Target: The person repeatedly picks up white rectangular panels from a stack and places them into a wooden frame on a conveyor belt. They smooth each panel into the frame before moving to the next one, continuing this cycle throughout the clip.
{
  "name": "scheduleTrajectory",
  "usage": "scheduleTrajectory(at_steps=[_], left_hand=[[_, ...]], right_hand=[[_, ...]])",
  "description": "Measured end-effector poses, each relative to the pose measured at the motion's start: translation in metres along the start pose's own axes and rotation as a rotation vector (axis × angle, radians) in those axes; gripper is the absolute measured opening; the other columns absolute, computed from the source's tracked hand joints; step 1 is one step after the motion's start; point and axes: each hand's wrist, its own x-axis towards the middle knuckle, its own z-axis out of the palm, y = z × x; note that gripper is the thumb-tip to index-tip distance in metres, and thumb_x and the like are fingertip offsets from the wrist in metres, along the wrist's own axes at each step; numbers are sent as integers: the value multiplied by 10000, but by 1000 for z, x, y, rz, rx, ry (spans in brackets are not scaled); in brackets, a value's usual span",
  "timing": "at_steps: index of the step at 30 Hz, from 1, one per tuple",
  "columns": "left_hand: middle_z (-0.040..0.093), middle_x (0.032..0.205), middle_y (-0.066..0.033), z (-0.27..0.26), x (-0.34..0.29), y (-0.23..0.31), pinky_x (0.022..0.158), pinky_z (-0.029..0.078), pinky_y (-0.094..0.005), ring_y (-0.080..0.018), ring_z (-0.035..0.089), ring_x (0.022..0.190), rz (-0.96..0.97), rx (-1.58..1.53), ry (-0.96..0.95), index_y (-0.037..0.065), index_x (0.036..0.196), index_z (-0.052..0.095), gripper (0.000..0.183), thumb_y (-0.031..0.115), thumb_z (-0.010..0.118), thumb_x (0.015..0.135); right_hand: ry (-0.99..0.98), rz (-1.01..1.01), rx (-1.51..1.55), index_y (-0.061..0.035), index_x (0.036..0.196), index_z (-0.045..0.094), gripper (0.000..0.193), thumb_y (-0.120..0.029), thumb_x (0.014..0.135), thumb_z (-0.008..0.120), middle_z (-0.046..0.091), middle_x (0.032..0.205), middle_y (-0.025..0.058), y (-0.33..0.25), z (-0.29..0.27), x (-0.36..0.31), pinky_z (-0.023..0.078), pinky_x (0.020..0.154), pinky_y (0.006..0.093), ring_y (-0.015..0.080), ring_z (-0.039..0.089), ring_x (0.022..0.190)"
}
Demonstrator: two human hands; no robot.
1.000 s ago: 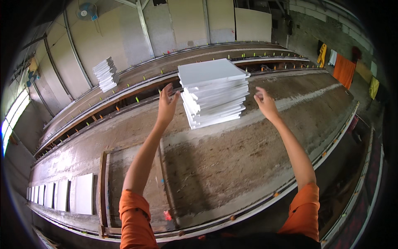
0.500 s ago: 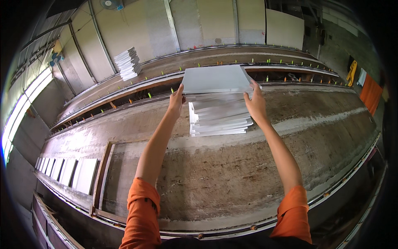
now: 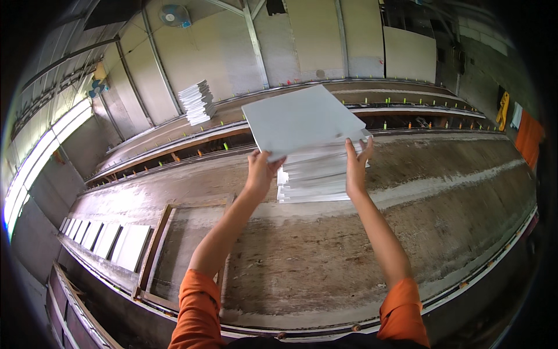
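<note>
A flat white board (image 3: 302, 119) lies turned askew over a tall, uneven stack of similar white boards (image 3: 317, 183). My left hand (image 3: 260, 173) grips the near left corner of the top board, thumb over its face and fingers beneath. At the right side of the stack is my right hand (image 3: 357, 168), its thumb and fingers spread apart beside the boards' edges, near the top board's right corner. Whether those fingertips touch the edges is hard to tell. The stack stands on a long, stained brown table (image 3: 325, 250).
A wooden frame (image 3: 154, 247) lies on the table at the left, beside a row of white boards (image 3: 129, 247). Another white stack (image 3: 197, 103) stands on the far table. Coloured clips (image 3: 225, 146) line the tables' edges. An orange cloth (image 3: 528, 138) hangs at the right.
The top board has turned, its left side swinging outward. My left hand has moved to its near corner, and my right hand's fingers have spread beside the stack. The view has shifted slightly.
</note>
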Motion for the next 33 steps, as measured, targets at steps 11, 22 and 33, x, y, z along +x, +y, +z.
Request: scheduleTrajectory(at_steps=[11, 22, 33], left_hand=[[444, 1213, -164, -81, -176, 74, 869, 440, -446, -252, 496, 1081, -137, 132, 207, 242, 1352, -77, 813, 17, 522, 850], [529, 1073, -69, -291, -286, 189, 844, 472, -296, -156, 543, 976, -97, 264, 374, 185, 1356, 268, 632, -4, 557, 827], [563, 1087, -158, -474, -321, 224, 824, 459, -360, -284, 555, 995, 27, 1315, 36, 42, 1158, 527, 309, 155, 516, 871]], right_hand=[[-284, 554, 423, -74, 1218, 213, 553, -70, 799, 573, 347, 1210, 139, 11, 101, -119, 385, 916, 409, 236, 392, 1134], [-495, 583, 153, -161, 1308, 230, 676, -147, 773, 643, 447, 1164, 106, 48, 228, -243, 435, 852, 386, 229, 458, 1073], [-309, 457, -245, -25, 1280, 338, 627, -205, 773, 658, 480, 1174, 126, 169, 299, -343, 385, 888, 337, 223, 485, 1045]])
